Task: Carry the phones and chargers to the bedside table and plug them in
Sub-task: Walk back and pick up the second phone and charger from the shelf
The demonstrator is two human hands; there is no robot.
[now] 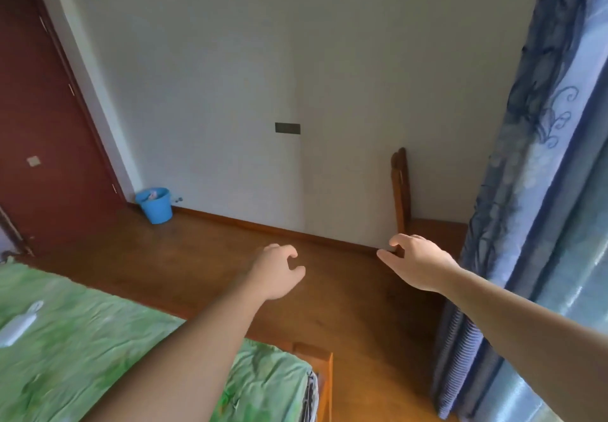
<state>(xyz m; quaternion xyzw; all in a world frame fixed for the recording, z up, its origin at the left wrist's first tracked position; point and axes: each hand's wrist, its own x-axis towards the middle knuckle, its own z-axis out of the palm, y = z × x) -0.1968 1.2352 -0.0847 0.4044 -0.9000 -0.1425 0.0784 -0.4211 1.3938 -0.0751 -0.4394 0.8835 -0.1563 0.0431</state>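
Observation:
Both of my arms reach forward over the wooden floor. My left hand (pixel 278 272) hangs in the middle with its fingers loosely curled and nothing in it. My right hand (pixel 418 262) is spread, empty, in front of a wooden chair (pixel 399 188) by the wall. A blurred white object (pixel 21 323), perhaps a charger, lies on the green bed cover (pixel 98 339) at the lower left. A dark socket plate (pixel 287 128) is set in the white wall ahead. No phone and no bedside table is in view.
A blue bucket (pixel 154 204) stands in the corner beside a dark red door (pixel 42 132). Blue patterned curtains (pixel 526 158) hang along the right, over a window. The bed's wooden frame corner (pixel 324 375) juts out at the bottom centre.

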